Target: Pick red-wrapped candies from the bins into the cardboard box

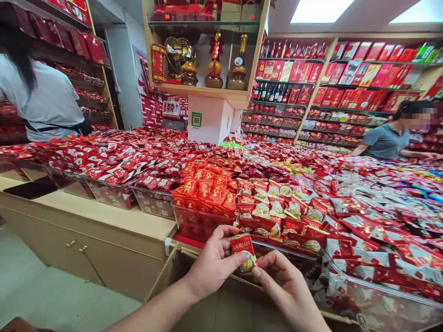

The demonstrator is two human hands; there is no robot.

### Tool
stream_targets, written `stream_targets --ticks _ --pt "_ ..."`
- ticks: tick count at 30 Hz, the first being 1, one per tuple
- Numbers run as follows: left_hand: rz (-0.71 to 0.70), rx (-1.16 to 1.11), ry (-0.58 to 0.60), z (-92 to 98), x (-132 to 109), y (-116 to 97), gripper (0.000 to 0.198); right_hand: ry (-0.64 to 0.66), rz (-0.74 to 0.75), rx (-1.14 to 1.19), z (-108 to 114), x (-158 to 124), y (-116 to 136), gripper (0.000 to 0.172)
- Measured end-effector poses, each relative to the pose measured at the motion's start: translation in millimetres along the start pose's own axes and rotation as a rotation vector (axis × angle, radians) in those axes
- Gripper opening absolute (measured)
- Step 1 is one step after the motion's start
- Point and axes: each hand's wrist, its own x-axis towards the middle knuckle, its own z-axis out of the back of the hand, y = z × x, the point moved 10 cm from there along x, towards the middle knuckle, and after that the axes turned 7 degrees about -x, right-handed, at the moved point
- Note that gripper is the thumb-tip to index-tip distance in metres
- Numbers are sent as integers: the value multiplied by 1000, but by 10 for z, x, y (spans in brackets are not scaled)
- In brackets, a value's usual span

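Between my two hands is a small red durian candy packet [242, 249], its printed front turned up towards me. My left hand [216, 265] pinches it from the left, with the thumb lying across its lower front. At its lower right corner, my right hand [282, 279] grips the edge between thumb and fingertips. Just beyond my hands stands a clear bin heaped with similar durian packets [277, 203]. To its left, another bin [194, 221] holds bright red packets with gold characters. Beneath my hands is an open cardboard box [166, 272], its inside largely hidden by my arms.
Clear bins of red and white packets [387, 295] crowd the right side. A dark flat tablet-like object [30, 187] lies on the counter [104, 212]. Behind rises a display cabinet [204, 92]. One person [51, 92] stands far left, another [384, 138] at the right.
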Motion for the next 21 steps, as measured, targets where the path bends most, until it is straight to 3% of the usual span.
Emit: stream_targets --ticks 2,5,7,8,10,13,15,19,21 --pt "-77 28 -41 56 34 -144 38 3 -7 5 36 -4 -10 23" --pt "-296 163 -178 227 198 -613 32 48 -10 -8 52 3 -2 27" --pt "-433 435 -227 242 416 -970 33 62 -10 -43 60 7 11 28" --pt "-447 640 -254 228 570 -1092 36 57 -9 -52 68 7 20 29" --pt "-420 760 -275 236 922 -1217 44 45 10 -73 67 -1 52 30" --pt "-336 907 -309 238 1377 -1194 53 68 49 -131 22 -28 91 31" --pt "-262 1002 -312 226 1573 -1072 49 106 67 -173 -12 -45 86 32" --pt "-162 1171 -258 151 1722 -830 25 163 94 -269 -27 -52 45 34" --pt "-140 1247 -221 100 1730 -763 23 178 92 -296 -24 -45 27 34"
